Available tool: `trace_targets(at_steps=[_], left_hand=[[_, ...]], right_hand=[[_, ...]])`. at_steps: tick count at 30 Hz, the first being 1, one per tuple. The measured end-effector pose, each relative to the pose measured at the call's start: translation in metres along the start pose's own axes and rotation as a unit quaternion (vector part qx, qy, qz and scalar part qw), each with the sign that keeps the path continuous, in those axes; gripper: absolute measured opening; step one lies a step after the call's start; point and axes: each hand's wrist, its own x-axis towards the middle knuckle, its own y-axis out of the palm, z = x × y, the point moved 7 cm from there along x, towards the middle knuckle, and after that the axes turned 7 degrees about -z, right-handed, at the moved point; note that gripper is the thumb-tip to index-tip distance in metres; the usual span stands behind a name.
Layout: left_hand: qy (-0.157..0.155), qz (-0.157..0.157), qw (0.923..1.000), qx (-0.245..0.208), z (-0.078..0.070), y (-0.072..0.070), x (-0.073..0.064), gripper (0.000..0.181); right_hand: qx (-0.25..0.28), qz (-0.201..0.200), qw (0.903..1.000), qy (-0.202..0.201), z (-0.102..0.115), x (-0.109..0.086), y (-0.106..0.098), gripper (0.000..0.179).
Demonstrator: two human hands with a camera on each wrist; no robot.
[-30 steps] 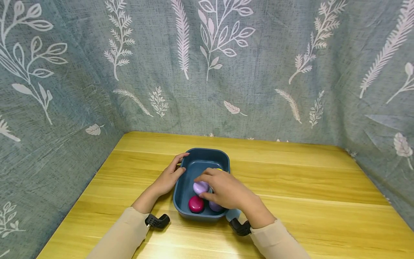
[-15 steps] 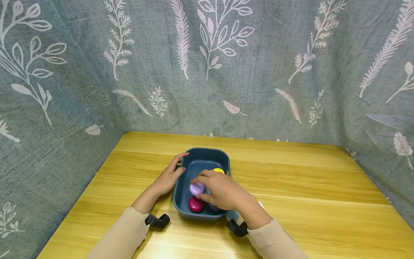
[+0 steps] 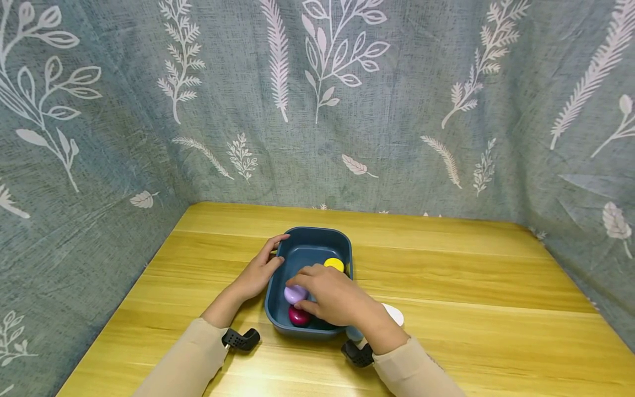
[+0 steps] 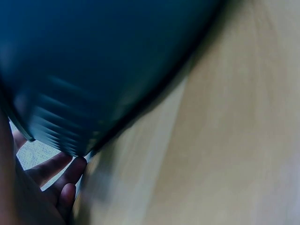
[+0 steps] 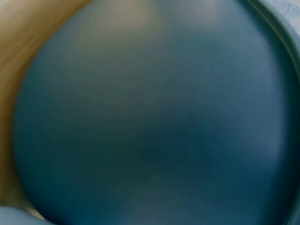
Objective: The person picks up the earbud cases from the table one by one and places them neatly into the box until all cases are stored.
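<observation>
A dark blue, rounded-corner tub (image 3: 310,255) stands on the table. My left hand (image 3: 255,274) rests along its left side, with thumb and index fingertips right at the rim; other fingertips (image 4: 75,171) meet the outer wall in the left wrist view. My right hand (image 3: 337,295) reaches into the tub and pinches a glossy, rounded light purple piece (image 3: 296,295) between thumb and fingers. A similar magenta piece (image 3: 299,316) lies just below it near the front wall. Farther back on the right lies a round yellow piece (image 3: 334,264), partly covered by the hand.
A white rounded thing (image 3: 393,314) lies on the wooden table (image 3: 471,275), partly behind the right forearm. A pale blue thing (image 3: 354,333) sits by the tub's front right corner. Patterned fabric (image 3: 317,154) hangs behind the table. In the right wrist view the tub's outer wall (image 5: 154,117) fills most.
My right hand has moved left and slightly toward me with the light purple piece, uncovering the yellow piece and the white thing. A darker purple piece is now hidden. The left hand stays in place.
</observation>
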Motion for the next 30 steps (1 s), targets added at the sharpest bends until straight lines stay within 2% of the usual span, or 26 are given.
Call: trace_targets(at_steps=[15,22,30], left_hand=[[-0.004,0.007,1.0000,0.003,-0.001,0.001,0.000,0.049],[-0.004,0.000,0.9998,0.019,-0.002,0.000,0.000,0.049],[-0.006,-0.005,0.9996,0.026,-0.002,0.001,0.000,0.049]], right_hand=[[-0.021,-0.004,0.9997,-0.012,0.005,0.000,0.005,0.033],[-0.011,0.000,0.9998,-0.014,0.007,0.000,0.010,0.033],[-0.026,-0.010,0.9994,-0.021,0.009,0.001,0.013,0.032]])
